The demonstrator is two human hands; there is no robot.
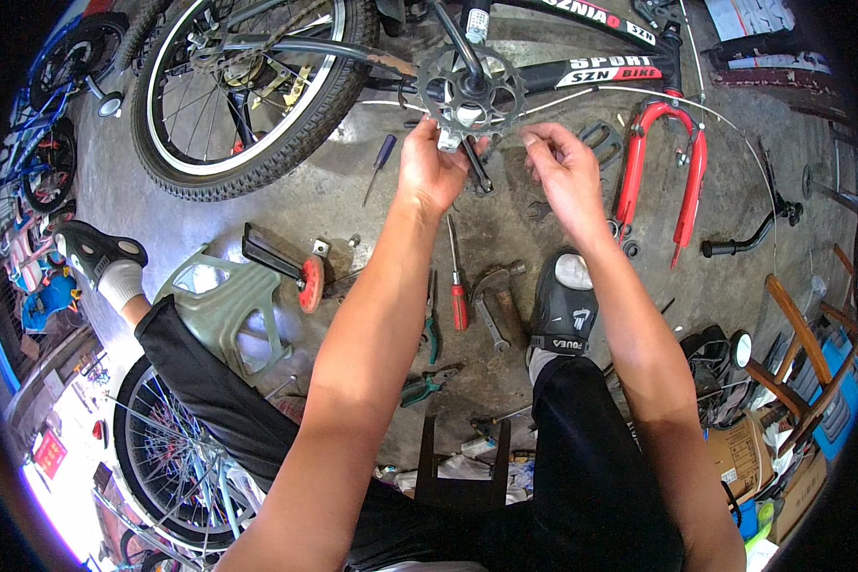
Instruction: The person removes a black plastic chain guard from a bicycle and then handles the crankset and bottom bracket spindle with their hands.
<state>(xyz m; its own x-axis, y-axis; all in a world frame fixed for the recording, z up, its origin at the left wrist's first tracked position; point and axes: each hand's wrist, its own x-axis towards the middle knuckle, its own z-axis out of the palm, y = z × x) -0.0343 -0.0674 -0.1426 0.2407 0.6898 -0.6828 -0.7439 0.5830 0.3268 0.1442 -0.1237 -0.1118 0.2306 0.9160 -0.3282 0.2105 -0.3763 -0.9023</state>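
A stained grey floor [338,212] bears a bicycle [545,78] and scattered tools [459,307].

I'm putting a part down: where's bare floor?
Bare concrete shows between the knobbly black bicycle tyre and grey-green plastic stool, and below the curved black tube at right. Between the forearms it's crowded: red-handled metal screwdriver, green-handled pliers, silvery wrench.
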